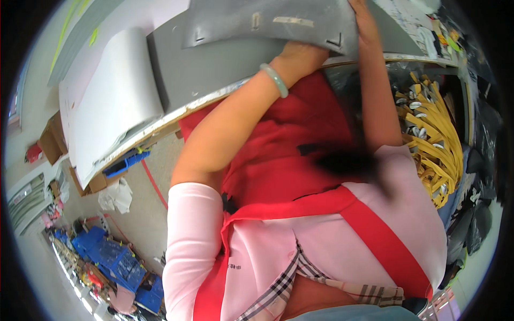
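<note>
A grey, stiff-looking sheet with small cut slots and corner marks lies across the top of the view, tilted over the worktable. My left hand reaches under its near edge, a pale green bangle on the wrist; the sheet hides its fingers. At the sheet's right edge is my right hand, its fingers bent round that edge and partly cut off by the top of the view. Beneath the sheet, dark grey material covers part of the tabletop.
White sheeting curls over the table's left end. Many yellow straps hang in a bundle below the table at right. Cardboard boxes and a blue bin stand at left. Farther off are blue crates and another person.
</note>
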Tool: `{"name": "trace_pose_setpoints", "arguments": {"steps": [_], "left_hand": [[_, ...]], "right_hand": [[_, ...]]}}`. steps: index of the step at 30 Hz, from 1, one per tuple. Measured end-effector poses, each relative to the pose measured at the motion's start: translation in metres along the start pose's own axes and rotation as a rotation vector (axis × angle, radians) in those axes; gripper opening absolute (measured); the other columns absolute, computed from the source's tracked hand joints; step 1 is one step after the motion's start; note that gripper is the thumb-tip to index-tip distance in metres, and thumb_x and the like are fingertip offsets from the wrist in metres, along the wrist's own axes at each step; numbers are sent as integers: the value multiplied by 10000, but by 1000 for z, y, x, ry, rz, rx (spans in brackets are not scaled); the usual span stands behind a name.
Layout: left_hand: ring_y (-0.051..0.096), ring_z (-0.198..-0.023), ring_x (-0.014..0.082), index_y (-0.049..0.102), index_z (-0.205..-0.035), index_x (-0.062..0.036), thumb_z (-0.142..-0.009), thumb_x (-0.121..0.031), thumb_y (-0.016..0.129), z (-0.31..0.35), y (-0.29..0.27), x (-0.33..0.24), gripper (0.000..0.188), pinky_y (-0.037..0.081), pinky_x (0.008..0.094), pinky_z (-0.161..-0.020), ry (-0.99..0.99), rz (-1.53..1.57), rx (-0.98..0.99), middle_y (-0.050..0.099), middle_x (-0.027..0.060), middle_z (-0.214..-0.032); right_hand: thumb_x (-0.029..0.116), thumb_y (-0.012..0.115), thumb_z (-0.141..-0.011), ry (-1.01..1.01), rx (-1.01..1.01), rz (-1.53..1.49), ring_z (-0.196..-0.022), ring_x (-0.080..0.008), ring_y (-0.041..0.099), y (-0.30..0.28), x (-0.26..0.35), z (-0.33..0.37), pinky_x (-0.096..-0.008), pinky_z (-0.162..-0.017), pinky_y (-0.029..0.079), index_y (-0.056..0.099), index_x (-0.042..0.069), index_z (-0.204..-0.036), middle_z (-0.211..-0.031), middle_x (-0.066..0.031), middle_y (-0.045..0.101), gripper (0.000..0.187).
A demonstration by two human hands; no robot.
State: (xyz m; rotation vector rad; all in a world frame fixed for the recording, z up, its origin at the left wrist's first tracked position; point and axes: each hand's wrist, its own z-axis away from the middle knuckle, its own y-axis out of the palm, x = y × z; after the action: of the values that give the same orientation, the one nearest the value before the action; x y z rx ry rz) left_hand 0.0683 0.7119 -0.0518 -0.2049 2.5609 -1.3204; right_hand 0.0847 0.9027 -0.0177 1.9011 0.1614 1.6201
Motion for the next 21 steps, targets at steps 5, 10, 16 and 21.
{"name": "trace_pose_setpoints", "arguments": {"steps": [5,10,16,21], "left_hand": [[689,-885,387,668,-1144,-6,-898,-190,665,-20,36,15,308,551,472,-792,-105,-74,12,716,193,-954],[687,-876,394,649,-1142,40,-919,-212,664,-25,28,36,336,546,470,-784,-260,42,-11,705,218,-918],[685,-866,403,626,-1139,94,-945,-237,662,-3,-48,122,385,539,468,-774,-639,323,-362,691,248,-874],[668,-750,323,603,-1110,148,-953,-214,673,93,-235,259,401,526,443,-684,-990,45,-593,679,258,-824]], "right_hand": [[259,604,-1051,-53,35,-58,-971,-164,649,9,9,20,-316,-827,552,602,55,-1240,-1111,-53,666,278],[348,583,-1064,-85,-118,185,-1173,-139,603,-77,-25,4,-306,-1031,494,486,69,-1469,-1365,-41,597,501],[502,474,-1075,234,-299,-12,-1298,-288,559,-71,-18,26,-424,-1124,435,465,61,-1515,-1462,-132,554,623],[482,575,-1040,255,-309,-143,-1326,-314,521,-68,-4,27,-429,-1148,402,468,41,-1503,-1496,-137,524,649]]}}
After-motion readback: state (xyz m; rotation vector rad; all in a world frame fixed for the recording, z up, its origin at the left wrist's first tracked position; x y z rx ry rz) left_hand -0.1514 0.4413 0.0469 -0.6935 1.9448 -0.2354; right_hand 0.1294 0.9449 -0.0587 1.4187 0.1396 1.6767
